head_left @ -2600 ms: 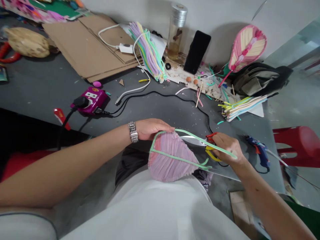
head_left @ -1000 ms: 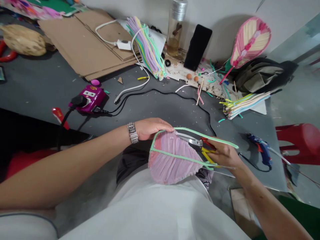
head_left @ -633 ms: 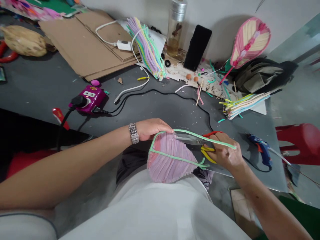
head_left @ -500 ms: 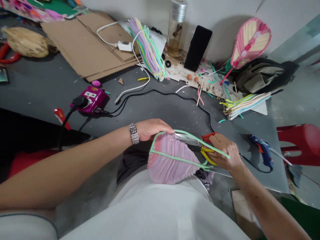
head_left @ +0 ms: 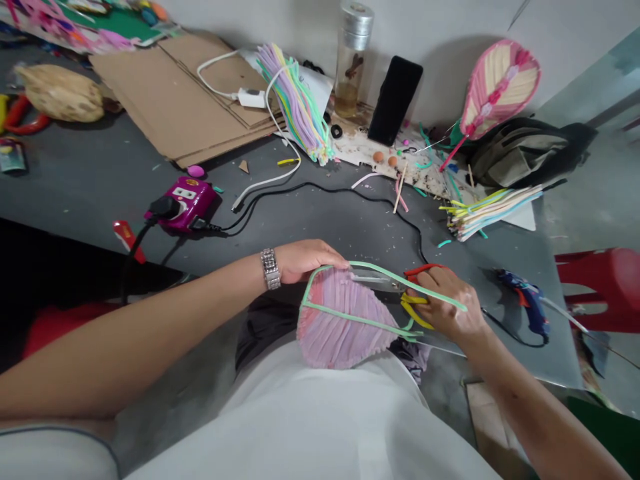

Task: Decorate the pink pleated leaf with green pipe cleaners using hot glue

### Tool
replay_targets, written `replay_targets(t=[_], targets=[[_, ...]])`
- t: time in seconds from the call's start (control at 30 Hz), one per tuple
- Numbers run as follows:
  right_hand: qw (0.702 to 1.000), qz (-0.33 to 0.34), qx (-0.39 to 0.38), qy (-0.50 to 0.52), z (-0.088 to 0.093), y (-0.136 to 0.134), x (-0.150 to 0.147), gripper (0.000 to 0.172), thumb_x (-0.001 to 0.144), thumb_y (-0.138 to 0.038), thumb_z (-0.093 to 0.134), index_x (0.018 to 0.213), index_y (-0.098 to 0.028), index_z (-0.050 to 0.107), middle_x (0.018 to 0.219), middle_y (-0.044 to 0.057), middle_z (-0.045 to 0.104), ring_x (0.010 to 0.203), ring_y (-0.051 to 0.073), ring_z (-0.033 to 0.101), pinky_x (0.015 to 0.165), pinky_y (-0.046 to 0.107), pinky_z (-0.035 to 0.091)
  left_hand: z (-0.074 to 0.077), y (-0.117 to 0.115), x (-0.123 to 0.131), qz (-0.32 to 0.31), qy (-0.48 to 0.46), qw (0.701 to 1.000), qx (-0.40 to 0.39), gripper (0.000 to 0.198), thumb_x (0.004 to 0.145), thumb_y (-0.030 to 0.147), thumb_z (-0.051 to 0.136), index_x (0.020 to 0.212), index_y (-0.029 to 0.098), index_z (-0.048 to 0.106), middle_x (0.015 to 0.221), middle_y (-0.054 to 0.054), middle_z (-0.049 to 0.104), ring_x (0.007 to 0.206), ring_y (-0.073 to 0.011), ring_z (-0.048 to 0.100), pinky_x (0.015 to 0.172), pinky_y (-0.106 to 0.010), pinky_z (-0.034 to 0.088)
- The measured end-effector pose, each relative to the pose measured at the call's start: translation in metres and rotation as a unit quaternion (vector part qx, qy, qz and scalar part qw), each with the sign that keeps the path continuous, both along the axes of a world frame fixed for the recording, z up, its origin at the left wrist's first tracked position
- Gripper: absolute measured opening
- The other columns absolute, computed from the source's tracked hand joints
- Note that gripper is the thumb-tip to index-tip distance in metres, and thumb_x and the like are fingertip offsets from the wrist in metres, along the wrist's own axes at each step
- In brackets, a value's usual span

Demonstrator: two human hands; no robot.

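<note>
Well, the head camera looks down on the work, which is held just above the person's white shirt and near the edge of a dark grey worktable. The left hand, with a silver link wristwatch on its wrist, curves closed over the upper end of a pleated pink leaf-shaped sheet. A pale green pipe-cleaner frame outlines the sheet and crosses it as a midrib. The right hand is closed around steel scissors with red and yellow loop handles, and a loose green stem of the frame lies across its fingers, seemingly pinched there too. The blades reach along the sheet's upper edge toward the left hand; how far they are parted cannot be told.

This grip looks sound: the left hand pins the pleats, while the low, flat blades stay clear of the green stem.

Beyond the hands lie a blue hot-glue gun, a magenta power strip, a bundle of pastel pipe cleaners, and a finished pink-and-cream leaf on a stick.
</note>
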State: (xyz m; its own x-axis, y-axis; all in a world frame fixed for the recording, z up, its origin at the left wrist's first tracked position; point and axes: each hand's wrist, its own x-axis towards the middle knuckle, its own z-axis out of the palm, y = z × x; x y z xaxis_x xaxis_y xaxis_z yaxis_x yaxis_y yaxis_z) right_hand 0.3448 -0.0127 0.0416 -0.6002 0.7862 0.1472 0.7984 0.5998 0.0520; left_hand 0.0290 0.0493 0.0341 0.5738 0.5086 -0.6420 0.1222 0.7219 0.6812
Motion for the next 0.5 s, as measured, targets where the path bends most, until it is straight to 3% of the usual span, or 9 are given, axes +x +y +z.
replay_targets(t=[0.5], targets=[[0.999, -0.011, -0.048, 0.015, -0.013, -0.003, 0.001, 0.021, 0.1, -0.032, 0.051, 0.082, -0.024, 0.06, 0.076, 0.006, 0.064, 0.07, 0.019, 0.058, 0.06, 0.034, 0.037, 0.001, -0.001, -0.004, -0.023, -0.025, 0.999, -0.004, 0.027, 0.067, 0.039, 0.089, 0.079, 0.016, 0.081, 0.079, -0.006, 0.08, 0.07, -0.0174, 0.072, 0.081, -0.032, 0.057]])
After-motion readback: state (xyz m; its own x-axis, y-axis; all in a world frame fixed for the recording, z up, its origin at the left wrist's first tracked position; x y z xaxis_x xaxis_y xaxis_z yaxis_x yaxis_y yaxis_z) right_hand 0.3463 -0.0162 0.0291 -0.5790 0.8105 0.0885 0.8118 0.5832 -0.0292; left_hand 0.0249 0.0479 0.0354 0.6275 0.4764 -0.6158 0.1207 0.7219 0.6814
